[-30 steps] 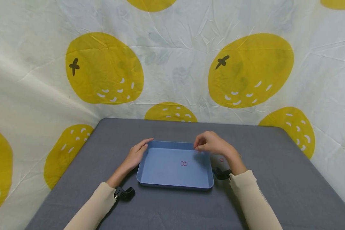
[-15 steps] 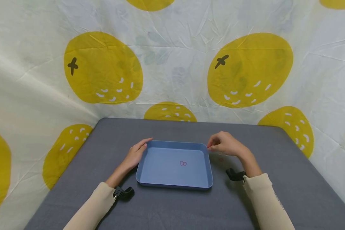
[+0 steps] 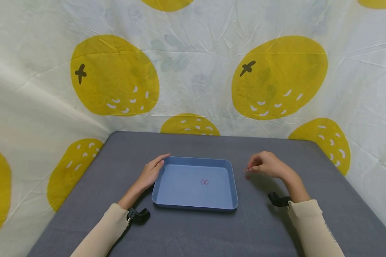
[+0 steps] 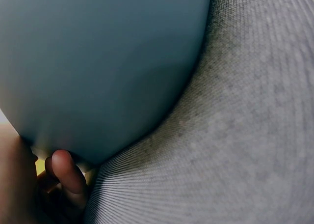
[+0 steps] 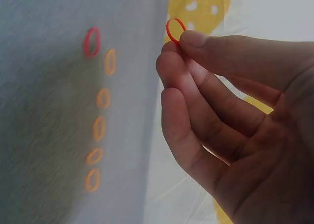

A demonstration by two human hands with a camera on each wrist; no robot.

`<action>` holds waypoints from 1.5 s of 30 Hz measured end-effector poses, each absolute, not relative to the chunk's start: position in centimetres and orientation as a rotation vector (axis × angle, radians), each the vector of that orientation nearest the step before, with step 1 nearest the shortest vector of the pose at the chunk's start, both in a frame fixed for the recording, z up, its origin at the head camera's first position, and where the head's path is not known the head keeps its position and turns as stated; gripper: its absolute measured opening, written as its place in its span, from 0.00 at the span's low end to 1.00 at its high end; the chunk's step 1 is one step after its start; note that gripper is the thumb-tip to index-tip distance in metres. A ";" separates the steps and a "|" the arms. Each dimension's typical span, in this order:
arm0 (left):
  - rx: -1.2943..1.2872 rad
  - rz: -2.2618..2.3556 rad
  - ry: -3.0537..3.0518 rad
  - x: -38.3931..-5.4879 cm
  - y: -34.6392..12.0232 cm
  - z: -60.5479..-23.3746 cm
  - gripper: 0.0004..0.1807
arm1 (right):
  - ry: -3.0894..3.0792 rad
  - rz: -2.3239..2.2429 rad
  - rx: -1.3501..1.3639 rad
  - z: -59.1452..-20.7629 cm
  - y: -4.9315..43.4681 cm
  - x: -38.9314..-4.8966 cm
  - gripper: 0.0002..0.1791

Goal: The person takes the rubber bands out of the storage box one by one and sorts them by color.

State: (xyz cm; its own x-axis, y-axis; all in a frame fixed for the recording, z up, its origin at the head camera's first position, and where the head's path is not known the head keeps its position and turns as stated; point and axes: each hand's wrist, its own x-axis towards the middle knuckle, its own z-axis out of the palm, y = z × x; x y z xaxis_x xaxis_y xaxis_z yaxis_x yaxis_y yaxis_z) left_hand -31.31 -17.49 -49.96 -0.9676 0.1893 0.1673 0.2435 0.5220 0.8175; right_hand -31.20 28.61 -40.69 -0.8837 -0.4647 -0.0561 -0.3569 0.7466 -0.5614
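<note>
My right hand (image 3: 267,164) is raised over the table to the right of the blue tray (image 3: 180,185). Between thumb and index fingertip it pinches a small red rubber band (image 5: 168,30), whose loop stands clear of the fingers in the right wrist view. My left hand (image 3: 150,175) holds the tray's left side near the back corner, thumb at the rim and fingers along the outer wall. Two red rubber bands (image 3: 204,182) lie side by side in the tray. Another red band (image 5: 86,43) is on the table near my right hand.
Several orange rubber bands (image 5: 94,128) form a rough row on the grey tablecloth (image 3: 193,232), mostly hidden by my right hand in the head view. Behind the table hangs a white curtain (image 3: 193,82) with yellow fruit prints.
My right hand has moved from above the tray's back right corner rightward, off the tray, with a red rubber band now visible at its fingertips. The left hand and tray have stayed put.
</note>
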 end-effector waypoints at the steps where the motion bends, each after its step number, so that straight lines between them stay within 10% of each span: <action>1: -0.385 -1.459 -2.690 -31.3 -17.5 -50.0 0.23 | 2.754 -0.825 -0.646 -40.9 28.9 -31.2 0.03; 45: -0.402 -1.475 -2.691 -31.2 -17.5 -50.0 0.23 | 2.599 -0.984 -0.549 -44.8 31.6 -32.1 0.03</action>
State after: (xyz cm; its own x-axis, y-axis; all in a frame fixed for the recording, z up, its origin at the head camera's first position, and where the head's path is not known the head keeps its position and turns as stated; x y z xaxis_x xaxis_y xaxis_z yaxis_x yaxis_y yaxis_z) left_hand -31.18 -17.47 -50.02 -0.9651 0.2035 0.1645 0.2482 0.5121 0.8223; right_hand -32.11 31.63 -44.76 -0.8793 -0.4528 -0.1474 -0.2417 0.6911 -0.6812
